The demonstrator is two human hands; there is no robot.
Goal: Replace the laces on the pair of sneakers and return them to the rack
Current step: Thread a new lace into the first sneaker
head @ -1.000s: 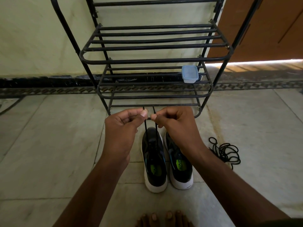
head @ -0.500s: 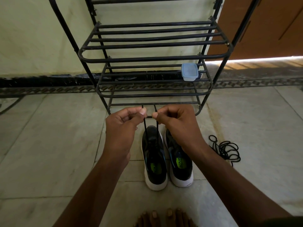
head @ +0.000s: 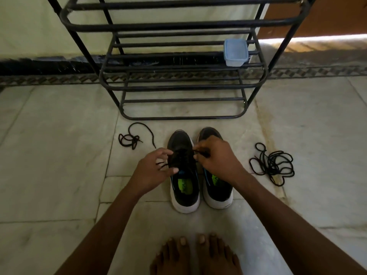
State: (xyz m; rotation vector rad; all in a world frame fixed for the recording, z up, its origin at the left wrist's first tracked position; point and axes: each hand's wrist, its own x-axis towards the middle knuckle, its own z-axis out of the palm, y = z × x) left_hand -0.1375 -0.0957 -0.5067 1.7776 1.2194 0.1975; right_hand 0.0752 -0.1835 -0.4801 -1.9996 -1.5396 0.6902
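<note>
Bare toes (head: 195, 253) at the floor's (head: 59, 175) near edge. Sneakers (head: 215, 187) side by side ahead. Left hand (head: 153, 173) and right hand (head: 217, 157) each pinch the lace (head: 179, 158) over the left sneaker. Loose laces (head: 272, 163) flank the pair. Rack (head: 184, 86) beyond, box (head: 236, 52) on it.

Bare forearms (head: 111, 221), bare feet (head: 195, 255).

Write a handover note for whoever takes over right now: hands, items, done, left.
Left hand and right hand each pinch a lace end over the left sneaker.
Right sneaker stands beside it on the floor, before the rack.
Loose laces: small one left of the shoes, tangled pile right.
Done: left sneaker partly laced.
Left: finish it, lace the right, rack both.
</note>
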